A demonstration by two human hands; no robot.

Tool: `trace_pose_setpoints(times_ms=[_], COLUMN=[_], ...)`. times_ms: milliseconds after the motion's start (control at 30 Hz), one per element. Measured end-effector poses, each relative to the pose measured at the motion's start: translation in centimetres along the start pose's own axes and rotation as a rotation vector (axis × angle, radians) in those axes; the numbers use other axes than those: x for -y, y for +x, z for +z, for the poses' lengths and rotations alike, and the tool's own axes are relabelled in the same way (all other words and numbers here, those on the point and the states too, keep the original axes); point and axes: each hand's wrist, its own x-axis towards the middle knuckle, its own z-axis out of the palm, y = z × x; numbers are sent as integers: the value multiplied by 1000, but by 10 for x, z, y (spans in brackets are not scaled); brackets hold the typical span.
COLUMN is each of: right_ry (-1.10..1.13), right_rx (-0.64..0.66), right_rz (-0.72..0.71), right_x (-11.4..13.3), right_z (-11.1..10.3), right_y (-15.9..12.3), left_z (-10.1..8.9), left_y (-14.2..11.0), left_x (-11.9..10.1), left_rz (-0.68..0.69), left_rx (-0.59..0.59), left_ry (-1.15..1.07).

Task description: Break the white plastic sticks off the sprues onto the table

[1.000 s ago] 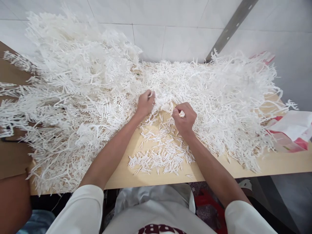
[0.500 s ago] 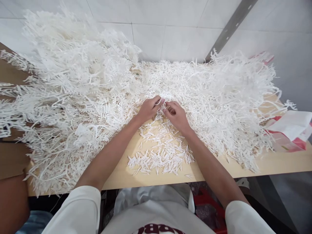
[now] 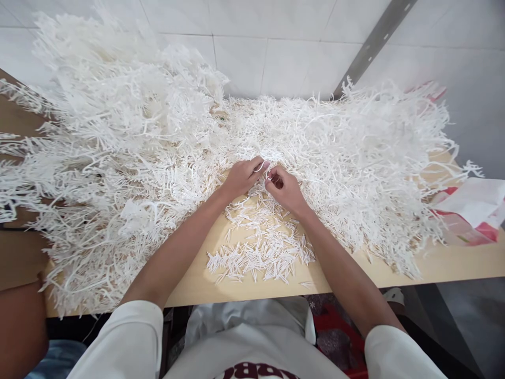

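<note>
Close together over the middle of the table are my left hand (image 3: 244, 176) and my right hand (image 3: 286, 188). Between the left thumb and fingers is a thin white branched plastic strip (image 3: 259, 167), much like a moulding sprue. My right fingertips pinch at the strip's near side, where small white ends show; what exactly they grip is partly hidden by the fingers. Below the hands lies a loose spread of short white plastic sticks (image 3: 272, 252). Behind them, more white pieces (image 3: 276, 126) cover the table.
A tall tangled heap of white branched strips (image 3: 130, 116) rises at left, and another heap (image 3: 379, 158) lies at right. A red and white plastic bag (image 3: 473, 210) rests at the table's (image 3: 465, 263) right end. Cardboard (image 3: 21, 258) and another person's limb (image 3: 23, 326) are at left.
Both hands stay in nearly the same place. The right fingers have curled in more tightly near the strip, and the view has shifted very slightly.
</note>
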Motion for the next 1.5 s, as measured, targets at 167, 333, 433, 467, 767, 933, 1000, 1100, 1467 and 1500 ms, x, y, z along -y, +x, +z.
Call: trace_pose_setpoints(times_ms=[167, 333, 433, 467, 767, 933, 1000, 1100, 1467, 1500], right_ry=[-58, -3, -25, -55, -169, -61, -4, 62, -1, -2], right_rx=[-56, -189, -269, -304, -375, -257, -274, -354, -379, -365], right_rz=[-79, -40, -62, -96, -378, -213, -132, -39, -65, -73], right_x=[-3, -1, 0, 0, -1, -3, -5, -7, -11, -11], right_z=[2, 2, 2, 3, 6, 5, 5, 4, 2, 2], right_y=[0, -3, -4, -4, -15, -10, -6, -3, -1, -1], left_z=[-1, 0, 0, 1, -3, -3, -2, -2, -4, -4], left_y=[0, 1, 1, 1, 8, 7, 6, 6, 5, 4], left_x=[-1, 1, 1, 1, 13, 10, 8, 7, 8, 7], left_rz=[3, -47, -61, -70, -329, -257, -252, -252, -249, -244], left_rx=[14, -36, -34, -41, -270, -125, -113, -163, -165, -144], left_ry=[-28, -36, -47, -40, -203, -249, -243, -259, -297, -304])
